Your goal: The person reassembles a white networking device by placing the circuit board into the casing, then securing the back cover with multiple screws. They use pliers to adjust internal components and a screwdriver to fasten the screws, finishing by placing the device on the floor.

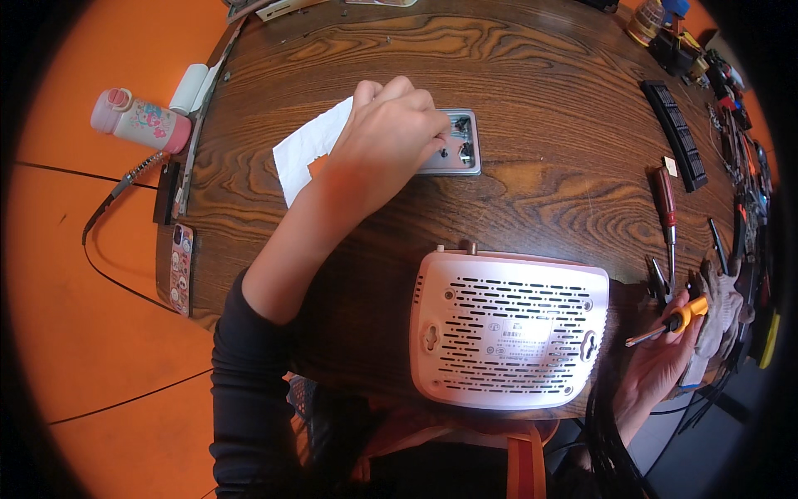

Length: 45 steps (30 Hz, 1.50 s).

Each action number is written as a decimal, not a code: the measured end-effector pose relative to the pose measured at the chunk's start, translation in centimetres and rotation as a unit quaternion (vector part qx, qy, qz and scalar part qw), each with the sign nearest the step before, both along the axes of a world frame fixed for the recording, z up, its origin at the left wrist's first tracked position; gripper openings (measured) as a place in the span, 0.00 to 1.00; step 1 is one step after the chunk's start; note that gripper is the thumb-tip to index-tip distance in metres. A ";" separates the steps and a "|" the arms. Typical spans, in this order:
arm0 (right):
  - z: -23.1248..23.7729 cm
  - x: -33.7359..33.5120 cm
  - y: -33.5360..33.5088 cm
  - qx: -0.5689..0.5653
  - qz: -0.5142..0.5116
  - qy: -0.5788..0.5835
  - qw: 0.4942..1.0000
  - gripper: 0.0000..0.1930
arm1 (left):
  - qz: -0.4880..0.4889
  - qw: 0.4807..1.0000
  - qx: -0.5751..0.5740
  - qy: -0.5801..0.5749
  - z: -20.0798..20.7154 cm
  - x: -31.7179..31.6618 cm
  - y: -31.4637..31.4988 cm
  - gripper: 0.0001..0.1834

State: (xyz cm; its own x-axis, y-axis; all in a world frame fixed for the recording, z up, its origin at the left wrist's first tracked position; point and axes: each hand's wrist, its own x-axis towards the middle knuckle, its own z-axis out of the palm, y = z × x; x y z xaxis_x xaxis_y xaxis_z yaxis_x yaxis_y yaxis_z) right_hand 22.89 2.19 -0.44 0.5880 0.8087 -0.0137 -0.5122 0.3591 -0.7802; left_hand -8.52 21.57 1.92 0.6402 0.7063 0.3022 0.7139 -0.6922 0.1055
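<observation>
My left hand (395, 133) reaches over a small clear-rimmed tray (477, 143), its fingers bent together in a pinch; whatever lies between the fingertips is hidden. Small dark screws (462, 125) lie in the tray. My right hand (661, 358) grips a short screwdriver (688, 313) with a yellow handle, its shaft pointing left. Between my arms, near the table's front edge, rests a white router-like box (511, 333) with its slotted, labelled underside up. Two stubby connectors (472, 248) stick out of its far edge. Neither hand touches the box.
White paper (312, 145) lies under my left forearm. A red-handled screwdriver (667, 200), pliers (661, 279), a black slotted strip (673, 133) and a grey glove (716, 308) sit at right. At left are a phone (180, 270), a bottle (141, 121) and a soldering iron (141, 170).
</observation>
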 end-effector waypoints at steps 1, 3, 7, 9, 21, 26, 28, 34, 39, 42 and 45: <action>0.0 0.0 0.0 0.000 0.002 0.002 1.000 0.21 | 0.002 1.000 0.005 0.003 0.0 0.0 0.0 0.04; 0.0 0.0 0.0 -0.005 -0.005 -0.005 1.000 0.21 | 0.002 1.000 -0.002 0.003 -0.1 0.0 0.0 0.05; -0.3 0.2 0.0 -0.006 -0.017 -0.018 1.000 0.21 | -0.030 0.997 -0.036 -0.065 0.3 -0.4 0.6 0.05; -0.5 0.3 0.0 -0.004 -0.012 -0.014 1.000 0.21 | -0.022 0.994 -0.042 -0.103 0.8 -0.8 0.8 0.04; -0.5 0.3 0.0 -0.008 -0.001 -0.004 1.000 0.20 | 0.041 0.964 -0.122 -0.231 1.3 0.4 -0.6 0.04; -0.3 0.2 0.2 -0.002 0.006 0.000 1.000 0.20 | 0.020 0.990 -0.033 -0.136 0.5 -0.1 -0.4 0.05; -0.3 0.2 0.2 -0.009 0.008 0.003 1.000 0.20 | 0.018 0.993 -0.032 -0.110 -0.1 0.1 -0.4 0.05; -0.1 -0.1 0.3 -0.023 -0.032 0.001 0.999 0.20 | 0.005 0.991 -0.053 -0.124 -1.3 0.5 -0.1 0.05; 0.2 -0.2 0.4 -0.027 -0.028 0.003 0.999 0.20 | 0.010 0.989 -0.051 -0.141 -1.6 0.7 -0.2 0.06; 0.2 -0.2 0.4 -0.027 -0.026 0.002 0.999 0.20 | 0.010 0.985 -0.058 -0.162 -1.5 0.7 -0.2 0.05; 0.0 0.0 0.3 -0.022 -0.019 0.003 1.000 0.20 | 0.006 0.984 -0.064 -0.167 -1.5 0.6 -0.3 0.05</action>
